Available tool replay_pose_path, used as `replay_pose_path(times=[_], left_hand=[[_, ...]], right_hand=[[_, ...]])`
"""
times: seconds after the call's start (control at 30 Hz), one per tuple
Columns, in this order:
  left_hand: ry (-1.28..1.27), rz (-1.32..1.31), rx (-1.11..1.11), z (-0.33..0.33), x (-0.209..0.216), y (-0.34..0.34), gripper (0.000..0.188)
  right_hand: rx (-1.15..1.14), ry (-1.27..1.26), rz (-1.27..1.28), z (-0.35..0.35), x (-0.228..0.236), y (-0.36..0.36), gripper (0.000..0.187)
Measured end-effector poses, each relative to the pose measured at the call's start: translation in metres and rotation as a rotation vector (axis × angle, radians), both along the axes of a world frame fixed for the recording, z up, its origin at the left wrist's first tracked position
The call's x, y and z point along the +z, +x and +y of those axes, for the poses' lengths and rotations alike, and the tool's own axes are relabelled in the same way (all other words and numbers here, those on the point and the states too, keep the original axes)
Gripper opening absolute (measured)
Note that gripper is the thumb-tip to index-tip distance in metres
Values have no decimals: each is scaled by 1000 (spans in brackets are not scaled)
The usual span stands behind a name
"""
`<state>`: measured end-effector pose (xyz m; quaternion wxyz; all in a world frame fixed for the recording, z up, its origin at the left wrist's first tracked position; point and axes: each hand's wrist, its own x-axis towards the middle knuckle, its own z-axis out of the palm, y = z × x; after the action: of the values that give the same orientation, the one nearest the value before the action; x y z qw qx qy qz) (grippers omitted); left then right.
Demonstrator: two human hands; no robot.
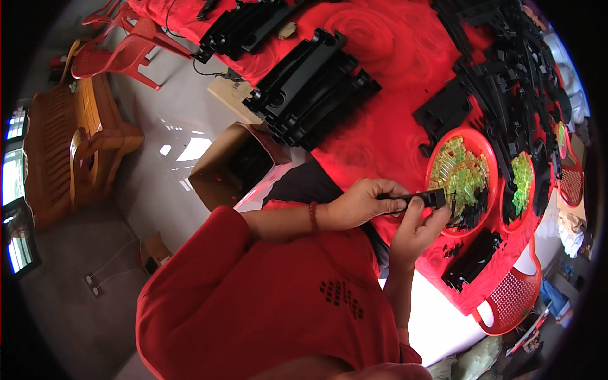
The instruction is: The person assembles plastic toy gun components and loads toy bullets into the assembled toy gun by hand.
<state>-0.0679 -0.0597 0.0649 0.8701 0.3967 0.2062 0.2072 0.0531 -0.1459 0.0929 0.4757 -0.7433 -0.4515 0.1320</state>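
Observation:
A short black plastic part (pixel 432 199) is held level between my two hands, over the near edge of the red-covered table. My left hand (pixel 367 201), below a red bead bracelet, is closed on its left end. Thumb and fingers of my right hand (pixel 418 229) pinch the same part farther right. Just beyond it lies a red round tray (pixel 438 158) with yellow-green translucent pieces (pixel 465 171) and small black pieces (pixel 472 216). What the fingers cover of the part is hidden.
Stacked long black plastic parts (pixel 310 88) lie at the table's left edge. More black parts (pixel 500 95) are heaped on the right, by a second red tray (pixel 531 218). An open cardboard box (pixel 209 168) stands below the table, left. A red chair (pixel 516 304) is at lower right.

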Motion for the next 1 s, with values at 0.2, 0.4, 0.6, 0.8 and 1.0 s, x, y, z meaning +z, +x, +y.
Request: replay_pose_path(times=[0.2, 0.4, 0.6, 0.8, 1.0], left_hand=[[-29, 9, -112, 3, -14, 4, 26], [91, 96, -183, 18, 4, 2, 40], [2, 228, -248, 22, 5, -3, 41], [141, 327, -155, 13, -11, 1, 28], [223, 344, -34, 4, -14, 2, 24]], right_hand=[[-68, -26, 1, 9, 3, 1, 18], [-123, -67, 250, 31, 13, 24, 21], [-108, -86, 426, 26, -3, 32, 23], [-110, -85, 425, 27, -4, 26, 26], [-80, -29, 333, 29, -5, 21, 26]])
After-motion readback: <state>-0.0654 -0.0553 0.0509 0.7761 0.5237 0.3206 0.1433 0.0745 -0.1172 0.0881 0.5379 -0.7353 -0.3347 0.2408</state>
